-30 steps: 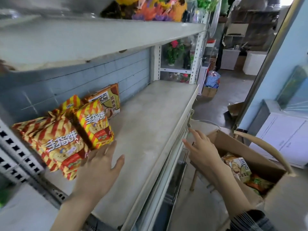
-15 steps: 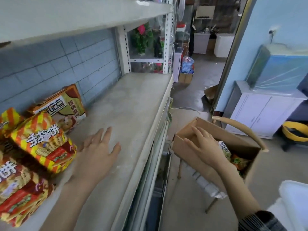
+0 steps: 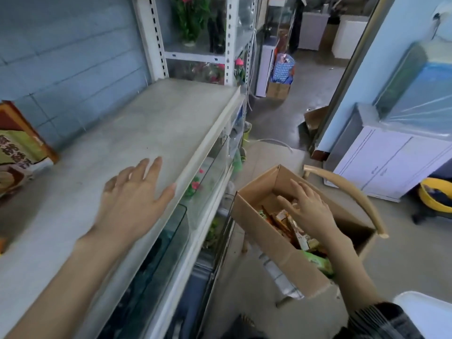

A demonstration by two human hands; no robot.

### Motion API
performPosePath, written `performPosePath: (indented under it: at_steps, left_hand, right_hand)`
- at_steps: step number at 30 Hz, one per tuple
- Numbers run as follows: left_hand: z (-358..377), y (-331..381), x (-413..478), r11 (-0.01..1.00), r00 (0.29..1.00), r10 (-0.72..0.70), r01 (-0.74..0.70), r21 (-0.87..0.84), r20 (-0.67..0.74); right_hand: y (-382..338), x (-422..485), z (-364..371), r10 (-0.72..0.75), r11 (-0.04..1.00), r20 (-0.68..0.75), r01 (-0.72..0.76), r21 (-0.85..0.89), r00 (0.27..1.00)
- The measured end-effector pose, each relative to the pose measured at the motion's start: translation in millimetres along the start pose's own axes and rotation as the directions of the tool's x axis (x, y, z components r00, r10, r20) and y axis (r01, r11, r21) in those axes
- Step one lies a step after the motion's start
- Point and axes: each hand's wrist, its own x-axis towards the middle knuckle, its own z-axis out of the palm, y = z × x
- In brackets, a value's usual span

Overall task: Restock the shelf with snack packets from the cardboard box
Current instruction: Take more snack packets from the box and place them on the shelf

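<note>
The pale grey shelf (image 3: pixel 146 123) runs from the lower left to the middle. A brown and orange snack packet (image 3: pixel 17 152) stands on it at the far left edge of view. My left hand (image 3: pixel 132 199) lies flat on the shelf near its front edge, fingers spread, holding nothing. The open cardboard box (image 3: pixel 264 241) sits on a chair at the lower right, with several snack packets (image 3: pixel 283 221) inside. My right hand (image 3: pixel 308 209) reaches down into the box and touches the packets with loosely bent fingers; no grip shows.
A curved wooden chair back (image 3: pixel 349 189) arcs over the box. Glass-fronted lower shelves (image 3: pixel 210 182) sit under the shelf. A white cabinet (image 3: pixel 391 162) stands at the right and a yellow bucket (image 3: pixel 435 194) beside it. Flowers (image 3: pixel 193 18) fill the far rack.
The view has swung right, so the striped packets left the frame. My right hand went from the box's near wall down onto the packets inside. My left hand stayed flat on the shelf.
</note>
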Motion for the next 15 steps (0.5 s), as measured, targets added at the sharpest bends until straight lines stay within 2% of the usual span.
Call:
performPosePath:
  at_steps: [7,15]
  left_hand:
    - [11,91,64,0.996,0.992,0.069,-0.074,-0.044,-0.109]
    - [66,165,107,0.969,0.974,0.225,-0.222,-0.113,0.014]
  right_hand:
    - [59,56,-24,0.042,0.999,0.005,-0.042,0.017,0.999]
    - [96,75,-31,0.111,0.993,0.005,-0.111,0.039,0.994]
